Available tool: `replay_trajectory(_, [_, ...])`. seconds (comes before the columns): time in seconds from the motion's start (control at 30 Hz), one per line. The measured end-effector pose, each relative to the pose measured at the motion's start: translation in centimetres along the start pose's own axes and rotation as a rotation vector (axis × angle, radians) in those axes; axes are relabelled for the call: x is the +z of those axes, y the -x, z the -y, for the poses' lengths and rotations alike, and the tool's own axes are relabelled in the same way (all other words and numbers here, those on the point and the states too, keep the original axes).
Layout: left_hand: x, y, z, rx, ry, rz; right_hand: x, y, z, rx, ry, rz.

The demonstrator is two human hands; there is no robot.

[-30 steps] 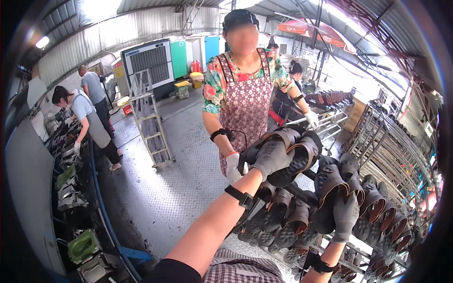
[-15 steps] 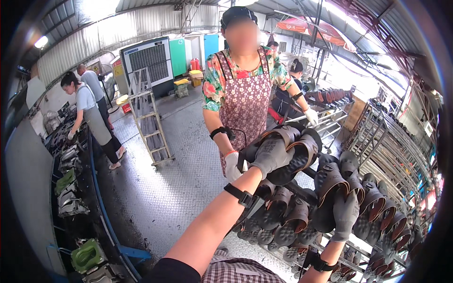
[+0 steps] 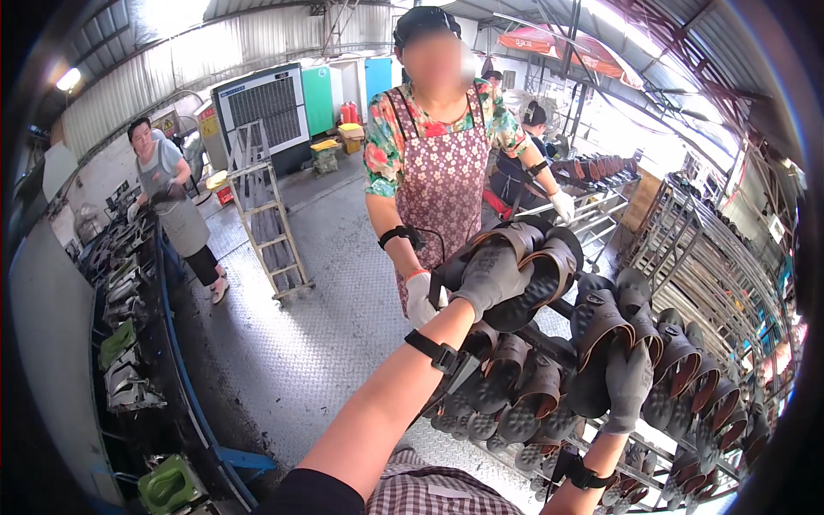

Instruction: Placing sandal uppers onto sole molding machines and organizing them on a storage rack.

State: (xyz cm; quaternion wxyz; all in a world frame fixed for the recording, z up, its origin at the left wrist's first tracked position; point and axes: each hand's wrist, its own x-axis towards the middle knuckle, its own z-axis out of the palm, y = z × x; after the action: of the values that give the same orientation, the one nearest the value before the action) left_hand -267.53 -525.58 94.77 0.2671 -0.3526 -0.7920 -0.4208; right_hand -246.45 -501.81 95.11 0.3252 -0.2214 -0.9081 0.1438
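My left hand (image 3: 495,279), in a grey glove, is closed on a pair of dark slide sandals (image 3: 556,268) with brown straps, its fingers partly hidden by them. The pair is at the end of a rack laden with similar footwear. Lower right, my right hand (image 3: 629,384), also gloved in grey, is closed around another pair of sandals (image 3: 598,322); its fingertips are hidden among the straps. Facing me, a co-worker in a flowered apron (image 3: 439,193) has one white-gloved hand (image 3: 425,299) beside my left hand and the other (image 3: 562,206) behind the sandals.
Rows of sandals (image 3: 519,373) fill the rack below and to the right. A stepladder (image 3: 268,210) stands on the metal floor. Along the left curves a conveyor (image 3: 184,378) carrying moulds, one a green mould (image 3: 170,487). A person (image 3: 172,197) stands beside it.
Both my hands keep their hold and have barely moved. At the conveyor, the bending person has straightened and turned this way, and the person behind is no longer visible. The moulds have shifted slightly.
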Motion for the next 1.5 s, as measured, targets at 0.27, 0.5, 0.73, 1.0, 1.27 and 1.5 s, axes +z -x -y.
replay_trajectory(0.27, [0.9, 0.6, 1.0, -0.17, -0.104, 0.055, 0.8, 0.1, -0.7, -0.039, 0.041, -0.046])
replay_trajectory(0.5, [-0.1, -0.3, 0.1, -0.052, 0.009, 0.039, 0.5, -0.1, -0.3, -0.041, -0.014, -0.057])
replay_trajectory(0.73, [0.0, -0.4, 0.2, -0.028, -0.006, 0.037, 0.7, -0.3, -0.8, -0.015, -0.001, -0.019])
replay_trajectory(1.0, [-1.9, 0.5, -2.5, 0.072, 0.08, -0.1, 0.1, -0.4, -1.5, 0.013, 0.049, 0.052])
replay_trajectory(1.27, [-1.5, 3.6, -3.0, 0.036, 0.061, -0.371, 1.8, -2.0, -4.7, -0.077, 0.022, 0.102])
replay_trajectory(1.5, [-6.3, 20.6, -9.6, 0.093, 0.604, -0.161, 1.7, -1.7, -3.6, -0.149, -0.089, -0.007])
